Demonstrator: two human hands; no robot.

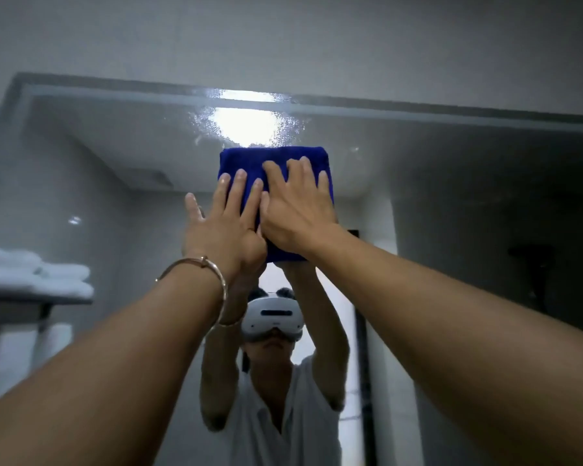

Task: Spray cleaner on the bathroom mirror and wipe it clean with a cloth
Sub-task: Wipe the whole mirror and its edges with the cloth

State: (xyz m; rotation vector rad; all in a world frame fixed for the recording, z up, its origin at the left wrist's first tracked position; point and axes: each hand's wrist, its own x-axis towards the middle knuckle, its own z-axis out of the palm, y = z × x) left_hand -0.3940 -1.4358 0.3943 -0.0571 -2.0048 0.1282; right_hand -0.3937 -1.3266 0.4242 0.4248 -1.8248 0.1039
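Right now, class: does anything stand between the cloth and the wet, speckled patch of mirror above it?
Nothing visible does. The blue cloth, under the left hand and right hand, sits just below the speckled patch.

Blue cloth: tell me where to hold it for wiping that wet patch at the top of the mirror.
Hold the blue cloth as a folded pad, palms flat on its lower half from below, as the left hand and right hand do now. Its top edge sits free just under the droplets, ready to push upward.
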